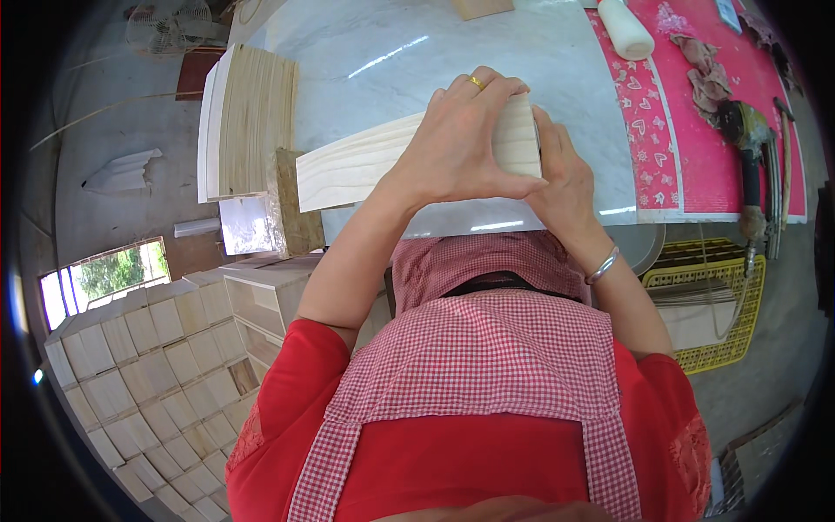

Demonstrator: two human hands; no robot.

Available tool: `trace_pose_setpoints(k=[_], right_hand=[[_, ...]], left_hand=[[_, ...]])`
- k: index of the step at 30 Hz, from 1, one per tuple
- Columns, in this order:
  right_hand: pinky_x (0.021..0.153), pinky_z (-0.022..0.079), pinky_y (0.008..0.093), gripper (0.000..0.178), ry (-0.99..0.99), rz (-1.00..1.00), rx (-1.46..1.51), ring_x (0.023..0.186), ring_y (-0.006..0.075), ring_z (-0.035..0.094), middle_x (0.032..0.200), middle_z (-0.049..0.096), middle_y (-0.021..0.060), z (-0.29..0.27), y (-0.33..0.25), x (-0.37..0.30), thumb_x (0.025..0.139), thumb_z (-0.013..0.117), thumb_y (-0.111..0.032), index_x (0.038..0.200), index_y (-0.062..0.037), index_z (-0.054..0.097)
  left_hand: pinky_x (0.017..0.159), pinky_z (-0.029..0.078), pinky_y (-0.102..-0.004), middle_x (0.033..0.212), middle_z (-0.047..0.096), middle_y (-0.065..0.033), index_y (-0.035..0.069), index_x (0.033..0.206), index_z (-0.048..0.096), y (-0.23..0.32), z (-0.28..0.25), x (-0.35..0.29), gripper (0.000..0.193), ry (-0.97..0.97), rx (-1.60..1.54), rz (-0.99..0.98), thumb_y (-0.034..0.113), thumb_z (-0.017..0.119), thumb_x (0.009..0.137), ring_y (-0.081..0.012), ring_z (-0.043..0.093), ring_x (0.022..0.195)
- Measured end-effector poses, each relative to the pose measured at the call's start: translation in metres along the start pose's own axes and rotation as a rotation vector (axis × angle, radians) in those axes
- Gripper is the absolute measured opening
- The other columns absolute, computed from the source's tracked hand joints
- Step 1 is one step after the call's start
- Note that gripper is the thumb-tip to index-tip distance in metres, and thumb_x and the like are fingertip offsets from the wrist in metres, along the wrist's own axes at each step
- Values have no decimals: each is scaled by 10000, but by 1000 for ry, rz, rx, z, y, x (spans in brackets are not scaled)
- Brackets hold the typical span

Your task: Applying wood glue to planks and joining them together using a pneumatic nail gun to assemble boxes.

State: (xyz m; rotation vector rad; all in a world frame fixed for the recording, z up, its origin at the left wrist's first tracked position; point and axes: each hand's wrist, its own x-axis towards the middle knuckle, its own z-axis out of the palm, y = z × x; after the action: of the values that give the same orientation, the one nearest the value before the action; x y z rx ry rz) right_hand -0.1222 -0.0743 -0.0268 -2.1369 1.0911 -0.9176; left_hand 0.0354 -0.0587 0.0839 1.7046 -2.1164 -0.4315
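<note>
A long pale wooden piece point(361, 165), box-like in shape, lies along the front of the worktable, pointing left. My left hand point(461, 139), with a gold ring, spans its right part, thumb on the near side and fingers over the far side. Against the right end of the piece rests my right hand point(561, 174), its fingers curled round that end and partly hidden behind it. What the right palm covers cannot be seen. Close by the left end of the piece stands a rough wooden block point(297, 209).
Thin boards point(252, 122) stand stacked at the left. On the pink cloth point(696, 165) at right lie a white bottle point(626, 33), a crumpled rag point(706, 76) and an air nail gun point(748, 130). A yellow crate point(750, 326) sits below right; wooden boxes point(165, 348) are piled lower left.
</note>
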Motion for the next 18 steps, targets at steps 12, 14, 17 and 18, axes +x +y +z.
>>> trace_pose_setpoints(k=[12, 14, 17, 18], right_hand=[[673, 554, 439, 780, -39, 52, 27, 869, 366, 654, 1046, 564, 164, -5, -3, -2, 729, 730, -79, 1424, -34, 381], [755, 544, 432, 776, -46, 77, 111, 956, 366, 628, 1095, 558, 173, -15, -6, -5, 729, 745, -71, 1421, -19, 398], [829, 526, 424, 754, 9, 43, 214, 1028, 364, 598, 1148, 551, 179, -28, -13, -19, 732, 759, -64, 1408, -4, 428], [863, 513, 419, 735, 68, -5, 269, 1057, 361, 580, 1176, 546, 181, -33, -18, -27, 735, 765, -62, 1396, 4, 449]], left_hand=[[888, 432, -425, 1134, 585, -147, 8, 1244, 547, -2, 6, -2, 900, 26, 56, 13, 412, 883, 513, -331, 571, 1036], [870, 414, -417, 1124, 581, -147, 10, 1244, 546, -4, 8, -1, 917, 47, 62, 28, 418, 881, 494, -329, 559, 1039], [886, 439, -422, 1119, 586, -156, 7, 1242, 544, -3, 8, -1, 900, 32, 62, 20, 415, 886, 517, -336, 572, 1022], [894, 451, -424, 1116, 588, -160, 5, 1242, 542, -2, 7, -1, 892, 28, 61, 18, 414, 889, 528, -340, 578, 1013]])
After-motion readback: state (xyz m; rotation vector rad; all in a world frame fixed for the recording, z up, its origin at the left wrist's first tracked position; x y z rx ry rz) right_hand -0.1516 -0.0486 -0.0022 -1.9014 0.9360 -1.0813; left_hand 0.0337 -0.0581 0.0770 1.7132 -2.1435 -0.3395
